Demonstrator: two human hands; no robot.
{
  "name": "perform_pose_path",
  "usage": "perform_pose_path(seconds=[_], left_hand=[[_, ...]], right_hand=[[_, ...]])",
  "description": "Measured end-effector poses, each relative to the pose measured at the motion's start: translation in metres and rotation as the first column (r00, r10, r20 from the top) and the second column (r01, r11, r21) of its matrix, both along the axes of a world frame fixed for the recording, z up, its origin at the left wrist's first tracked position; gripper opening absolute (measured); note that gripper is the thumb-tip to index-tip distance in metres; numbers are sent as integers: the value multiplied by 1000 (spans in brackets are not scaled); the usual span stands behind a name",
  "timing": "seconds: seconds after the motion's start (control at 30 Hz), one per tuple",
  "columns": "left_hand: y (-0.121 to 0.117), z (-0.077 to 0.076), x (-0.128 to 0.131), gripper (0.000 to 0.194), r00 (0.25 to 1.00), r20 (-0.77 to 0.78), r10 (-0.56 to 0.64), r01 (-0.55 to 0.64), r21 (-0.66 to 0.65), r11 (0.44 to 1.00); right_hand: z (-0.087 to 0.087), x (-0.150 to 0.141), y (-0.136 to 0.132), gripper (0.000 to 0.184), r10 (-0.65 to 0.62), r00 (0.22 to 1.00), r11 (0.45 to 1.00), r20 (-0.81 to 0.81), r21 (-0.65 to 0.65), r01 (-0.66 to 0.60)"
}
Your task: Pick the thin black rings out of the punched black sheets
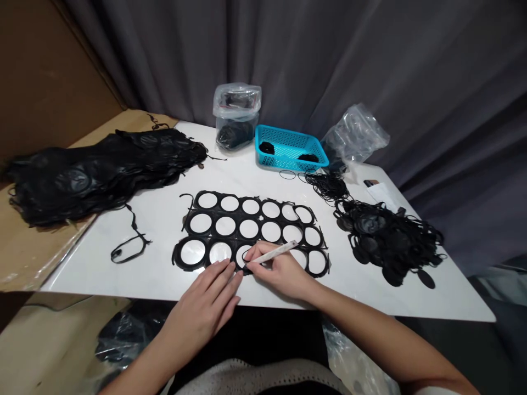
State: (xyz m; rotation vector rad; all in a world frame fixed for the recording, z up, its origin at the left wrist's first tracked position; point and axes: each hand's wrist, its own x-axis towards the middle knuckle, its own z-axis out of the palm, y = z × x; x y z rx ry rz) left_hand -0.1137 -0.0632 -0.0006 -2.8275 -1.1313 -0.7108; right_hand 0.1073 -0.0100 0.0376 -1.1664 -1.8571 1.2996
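Note:
A black rubber-like sheet (pixel 211 239) with rows of round holes lies flat on the white table (pixel 135 280) in front of me. My left hand (pixel 208 302) rests over its near edge, fingers stretched out and lying flat. In my right hand (pixel 286 277) is a slim white pen-shaped tool (pixel 276 251), held in a pinch and slanting up to the right. Its tip is at a hole in the sheet's near row, just right of my left fingertips. My fingers hide the tip, so its kind cannot be made out.
A thick stack of black sheets (pixel 94 175) lies at left. Black discs and scraps (pixel 382 236) are heaped at right, near a tangle of thin black rings (pixel 329 186). Behind stand a blue basket (pixel 288 164), a bag of black pieces (pixel 236 118) and another clear bag (pixel 356 134).

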Motion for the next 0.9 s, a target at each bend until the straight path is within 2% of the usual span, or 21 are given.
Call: perform_pose_path(seconds=[0.17, 0.27, 0.33, 0.4, 0.47, 0.5, 0.57, 0.6, 0.63, 0.7, 0.77, 0.83, 0.9], left_hand=[[0, 0, 0, 38, 1000, 10, 0, 0, -18, 1000], [0, -1, 0, 38, 1000, -13, -7, 6, -18, 1000], [0, -1, -1, 38, 1000, -28, -9, 9, -12, 1000], [0, -2, -1, 38, 999, -36, -9, 9, -2, 1000], [0, -2, 0, 37, 1000, -28, -7, 7, 5, 1000], [0, -2, 0, 38, 1000, -21, -5, 5, 4, 1000], [1, -2, -1, 39, 1000, -8, -8, 8, -1, 1000], [0, -2, -1, 39, 1000, -5, -9, 9, -5, 1000], [0, -1, -1, 39, 1000, -6, -11, 11, -7, 1000], [0, 3, -1, 38, 1000, -5, -15, 15, -2, 1000], [1, 9, 1, 34, 1000, 8, -10, 10, -4, 1000], [7, 15, 5, 29, 999, 31, 11, -10, -35, 999], [17, 18, 10, 29, 997, 49, 63, -60, -65, 996]], right_hand=[[1, 0, 1, 18, 13, 999, 997, 48, 79, -17], [-1, 0, -4, 18, 44, 994, 977, 103, 203, -64], [-5, -1, -12, 12, 88, 977, 929, 197, 339, -151], [-10, -2, -21, 10, 114, 936, 842, 334, 467, -269], [-12, -1, -22, 14, 115, 885, 762, 451, 531, -370], [-12, 1, -17, 16, 109, 870, 748, 480, 537, -390], [-8, 11, 7, 17, 47, 885, 772, 463, 546, -326], [-5, 19, 25, 18, -20, 905, 807, 425, 541, -237], [-1, 27, 44, 18, -144, 925, 816, 352, 571, -90], [6, 43, 80, 16, -330, 910, 836, 253, 526, 157], [11, 52, 104, 19, -389, 903, 875, 182, 381, 300], [10, 50, 111, 22, -333, 938, 936, 95, 154, 317], [6, 41, 105, 23, -237, 971, 969, -14, -73, 235]])
